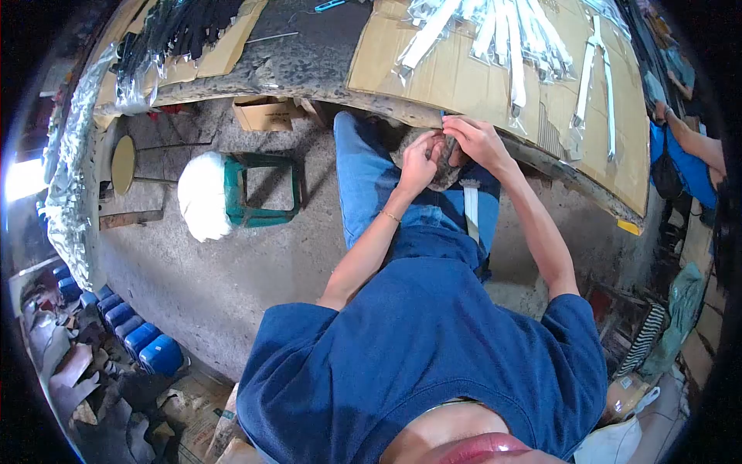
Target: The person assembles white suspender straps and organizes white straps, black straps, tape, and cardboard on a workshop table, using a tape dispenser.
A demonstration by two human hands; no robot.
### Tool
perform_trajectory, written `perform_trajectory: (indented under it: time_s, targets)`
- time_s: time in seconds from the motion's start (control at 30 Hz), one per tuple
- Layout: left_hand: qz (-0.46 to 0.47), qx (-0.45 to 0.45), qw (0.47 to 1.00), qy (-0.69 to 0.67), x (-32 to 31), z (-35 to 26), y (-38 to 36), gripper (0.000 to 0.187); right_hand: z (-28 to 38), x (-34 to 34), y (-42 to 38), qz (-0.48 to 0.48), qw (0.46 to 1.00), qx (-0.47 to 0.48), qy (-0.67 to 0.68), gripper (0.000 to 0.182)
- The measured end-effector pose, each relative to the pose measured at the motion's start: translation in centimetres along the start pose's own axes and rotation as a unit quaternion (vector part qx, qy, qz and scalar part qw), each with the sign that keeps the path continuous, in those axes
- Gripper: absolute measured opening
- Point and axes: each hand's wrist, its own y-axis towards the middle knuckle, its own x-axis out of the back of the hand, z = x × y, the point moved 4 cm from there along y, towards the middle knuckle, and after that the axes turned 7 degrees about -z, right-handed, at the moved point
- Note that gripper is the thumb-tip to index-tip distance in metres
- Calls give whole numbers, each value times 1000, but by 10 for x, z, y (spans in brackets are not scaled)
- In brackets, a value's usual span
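Dark thing: one small dark thing (446, 151), mostly hidden, between your two hands, by the counter (433, 85) edge.
Your left hand (420, 164): fingers bent beside it; I cannot tell if they grip.
Your right hand (473, 141): fingers bent, close to the left; grip unclear too.
White strap (471, 210): one, long and flat, on your lap.
Stool (263, 215): one, green.
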Motion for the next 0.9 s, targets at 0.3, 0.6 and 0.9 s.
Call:
perform_trajectory:
  time_s: [0.3,0.6,0.9]
  targets:
    - [8,38,999,-13,-2,-5,-5,17,-1,4,3,-6,999,29,28,18]
    - [5,23,999,-26,-3,-4,-2,17,-1,3,3,16,997,69,-15,17]
    - [18,41,999,-19,-7,7,2,16,-2,3,5,-2,997,76,-23,14]
